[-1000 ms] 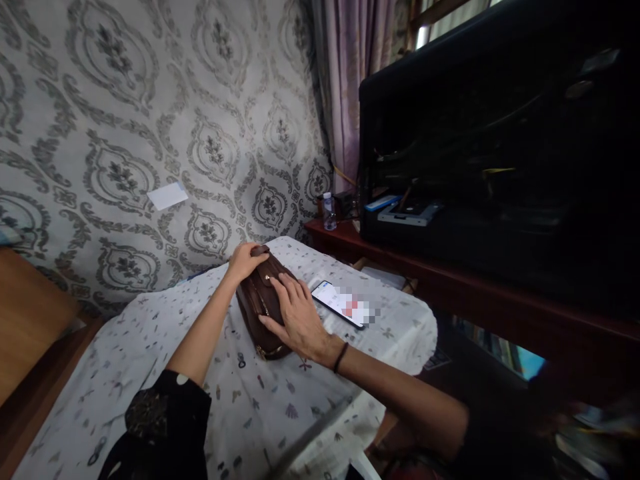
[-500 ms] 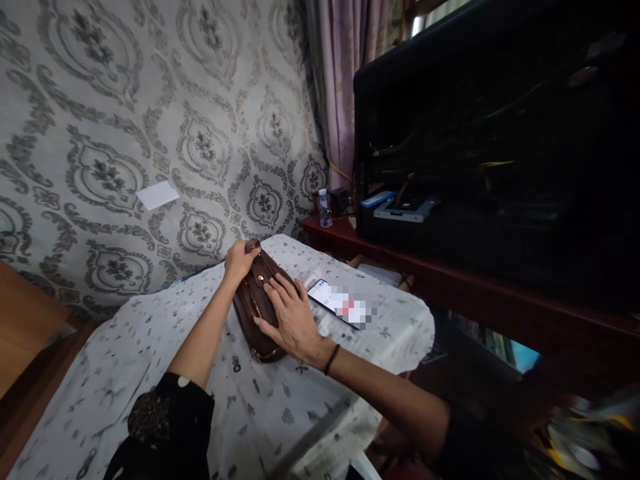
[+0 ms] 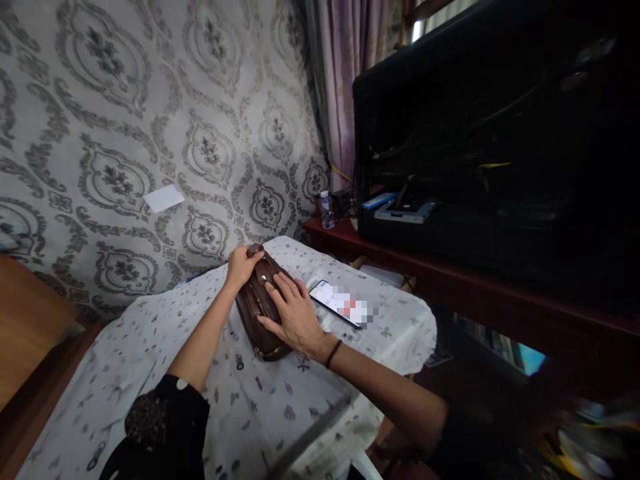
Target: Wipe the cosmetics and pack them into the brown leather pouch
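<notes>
A brown leather-look handbag (image 3: pixel 254 304) with zips and a small metal stud lies on the patterned white cloth. At its far end my left hand (image 3: pixel 243 265) is closed around the strap or upper edge, thumb on top. My right hand (image 3: pixel 296 319) rests flat over the bag's near right side, fingers spread and thumb toward the zip; a dark band circles that wrist. Just right of the bag lies a phone (image 3: pixel 336 303) with its screen lit and partly blurred out. The bag's far underside is hidden.
The white printed cloth (image 3: pixel 200 400) covers the table. Behind it stands a dark red shelf (image 3: pixel 345 237) with a plastic bottle (image 3: pixel 327 212) and a large black screen-like object (image 3: pixel 480 160). A white paper (image 3: pixel 164 198) shows on the patterned wall. Brown wood (image 3: pixel 30 327) stands at left.
The whole view has shifted slightly. Both hands stay on the handbag in nearly the same places, and the phone has not moved on the cloth.
</notes>
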`<control>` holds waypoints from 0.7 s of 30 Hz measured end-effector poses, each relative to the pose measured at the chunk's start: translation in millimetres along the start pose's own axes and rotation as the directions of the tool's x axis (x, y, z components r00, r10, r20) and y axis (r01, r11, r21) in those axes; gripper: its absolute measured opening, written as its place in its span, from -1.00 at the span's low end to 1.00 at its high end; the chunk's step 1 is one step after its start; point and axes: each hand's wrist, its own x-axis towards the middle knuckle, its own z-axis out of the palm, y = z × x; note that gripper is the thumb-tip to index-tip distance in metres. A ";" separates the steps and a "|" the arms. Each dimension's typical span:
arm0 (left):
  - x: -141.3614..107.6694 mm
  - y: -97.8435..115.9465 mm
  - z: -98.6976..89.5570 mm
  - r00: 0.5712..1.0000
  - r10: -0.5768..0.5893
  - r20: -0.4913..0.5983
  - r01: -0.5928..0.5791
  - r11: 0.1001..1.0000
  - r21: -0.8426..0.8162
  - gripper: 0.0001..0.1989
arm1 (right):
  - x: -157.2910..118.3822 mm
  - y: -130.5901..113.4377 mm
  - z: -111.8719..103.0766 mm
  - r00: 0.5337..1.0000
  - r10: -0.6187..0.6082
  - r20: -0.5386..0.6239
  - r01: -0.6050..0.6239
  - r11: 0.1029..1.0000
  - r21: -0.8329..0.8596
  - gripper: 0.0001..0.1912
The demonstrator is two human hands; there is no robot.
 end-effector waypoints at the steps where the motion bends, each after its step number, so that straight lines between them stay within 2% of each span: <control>1: -1.3 0.5 -0.3 1.000 0.010 0.006 -0.010 1.000 -0.012 -0.81 | -0.2 -0.1 -0.3 1.000 -0.001 0.003 0.001 1.000 -0.003 -0.29; 6: -5.5 -0.7 -3.8 0.998 0.043 0.045 -0.041 0.998 -0.055 -0.81 | -1.1 0.1 -1.3 1.000 -0.003 0.004 0.003 1.000 -0.006 -0.29; 10: -7.1 -9.1 -20.7 0.998 0.043 0.051 -0.040 0.998 -0.058 -0.79 | -3.3 3.0 0.8 1.000 -0.008 -0.019 0.009 1.000 0.026 -0.27; 14: -11.2 -19.6 -44.6 0.999 -0.011 0.030 0.011 1.000 0.008 -0.79 | -7.8 8.4 7.9 0.996 -0.012 -0.085 0.019 0.997 0.081 -0.31; 16: -14.2 -22.0 -51.7 0.999 -0.032 0.028 0.030 0.998 0.053 -0.71 | -9.6 10.7 11.8 0.993 -0.010 -0.117 0.023 0.994 0.105 -0.35; 21: -18.9 -17.6 -51.9 0.999 -0.053 0.012 0.051 0.989 0.140 -0.68 | -10.2 13.1 15.7 0.992 -0.015 -0.127 0.033 0.990 0.139 -0.38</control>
